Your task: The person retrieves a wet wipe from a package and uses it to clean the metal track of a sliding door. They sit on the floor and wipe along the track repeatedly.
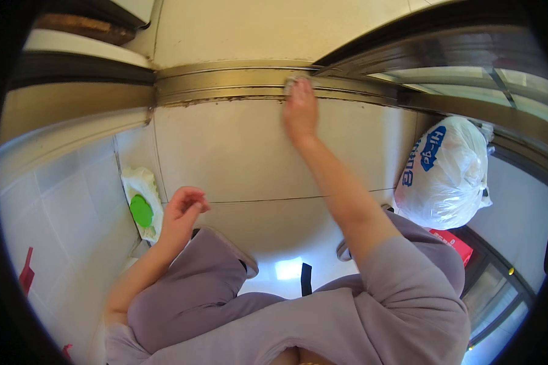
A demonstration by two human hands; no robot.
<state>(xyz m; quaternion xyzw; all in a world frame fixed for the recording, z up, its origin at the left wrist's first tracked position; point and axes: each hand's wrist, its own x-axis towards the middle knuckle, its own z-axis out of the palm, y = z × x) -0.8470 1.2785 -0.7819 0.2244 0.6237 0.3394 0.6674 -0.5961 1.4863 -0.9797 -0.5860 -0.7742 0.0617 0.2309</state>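
My right hand (301,112) reaches forward and presses a crumpled pale wipe or cloth (290,86) onto the metal sliding-door track (219,82) in the floor. Most of the wipe is hidden under the fingers, and the hand is slightly blurred. Dark grime lines the near edge of the track, where it meets the tiles. My left hand (187,205) hovers beside my left knee with its fingers loosely curled, and I see nothing in it. Left of it, a white pack of wipes (153,189) with a green lid (141,211) lies against the tiled wall.
A full white plastic bag (452,178) with blue print stands at the right, near the glazed sliding door (456,68). Behind it is a red box (454,246). A brown door frame (82,105) borders the track's left end. Pale floor tiles (237,150) lie before me.
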